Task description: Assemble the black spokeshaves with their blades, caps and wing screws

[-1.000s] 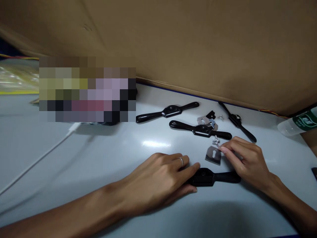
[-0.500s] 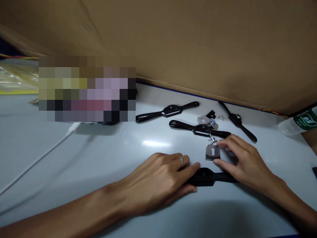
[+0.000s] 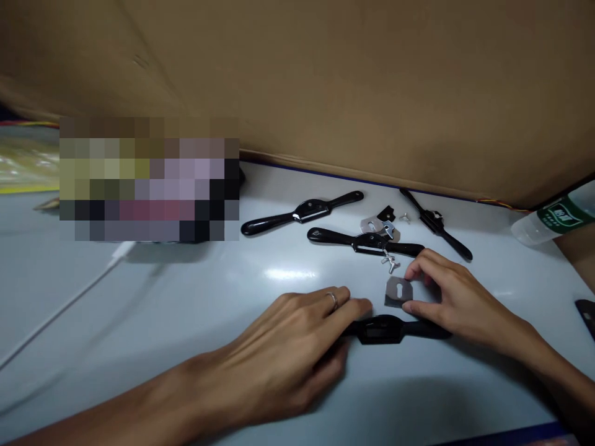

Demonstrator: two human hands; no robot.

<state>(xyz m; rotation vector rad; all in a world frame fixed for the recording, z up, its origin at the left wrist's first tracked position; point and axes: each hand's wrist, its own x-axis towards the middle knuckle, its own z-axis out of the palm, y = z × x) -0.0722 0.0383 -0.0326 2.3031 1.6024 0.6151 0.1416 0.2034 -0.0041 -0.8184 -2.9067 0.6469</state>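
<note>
A black spokeshave body (image 3: 388,329) lies on the grey table (image 3: 195,297) in front of me. My left hand (image 3: 297,350), with a ring on one finger, rests over its left handle and holds it down. My right hand (image 3: 453,297) pinches a small silver blade plate with a keyhole slot (image 3: 397,291) between thumb and fingers, just above the body's middle. A small silver wing screw (image 3: 389,263) lies on the table just beyond the plate.
Three more black spokeshaves (image 3: 302,212) (image 3: 365,241) (image 3: 437,226) lie further back with loose silver plates (image 3: 379,225). A cardboard wall (image 3: 325,87) closes the back. A plastic bottle (image 3: 553,220) lies at the right, a white cable (image 3: 69,303) at the left.
My right hand let go of the wing screw and moved down to grip the blade plate. The view shifted slightly left and the spokeshave body turned a little under my left hand.
</note>
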